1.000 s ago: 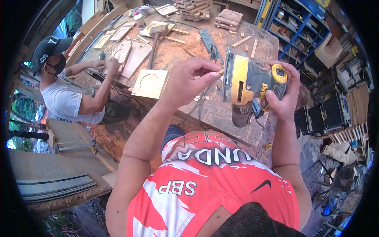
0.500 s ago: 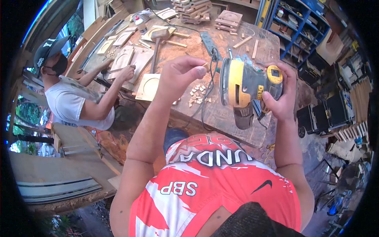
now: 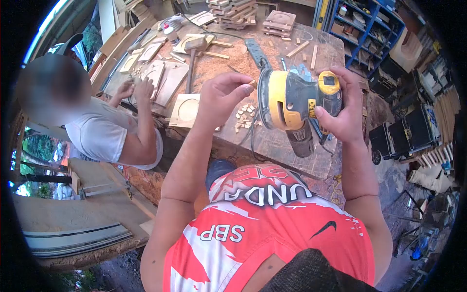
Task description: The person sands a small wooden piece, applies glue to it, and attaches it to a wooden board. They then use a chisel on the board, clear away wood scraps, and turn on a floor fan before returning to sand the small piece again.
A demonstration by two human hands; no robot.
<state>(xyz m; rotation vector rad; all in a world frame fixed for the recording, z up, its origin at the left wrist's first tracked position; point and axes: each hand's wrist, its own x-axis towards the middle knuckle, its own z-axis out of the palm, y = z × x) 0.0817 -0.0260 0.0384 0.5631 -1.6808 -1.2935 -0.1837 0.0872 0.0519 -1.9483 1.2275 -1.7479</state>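
My right hand [image 3: 349,114] grips a yellow and black random orbital sander [image 3: 279,100], turned sideways so its round pad faces left. Between the thumb and fingertips of my left hand [image 3: 223,95] is a small wood block [image 3: 253,83], right at the edge of the sander's pad. Below, on the workbench [image 3: 296,158], lies a loose pile of small wood blocks [image 3: 244,118]. A square wooden panel with a round recess [image 3: 185,111] lies left of the pile, partly hidden by my left forearm.
A co-worker [image 3: 107,129] stands at the bench's left side, both hands raised near flat boards [image 3: 171,80]. A wooden mallet [image 3: 195,46], a power strip [image 3: 256,52] and sawdust [image 3: 219,63] lie farther back. Stacked wooden panels [image 3: 231,12] and a blue shelf [image 3: 362,36] stand behind.
The sander has shifted left, bringing its pad up to the block in my left hand. The co-worker's head has moved nearer, and their hands have drawn in and together.
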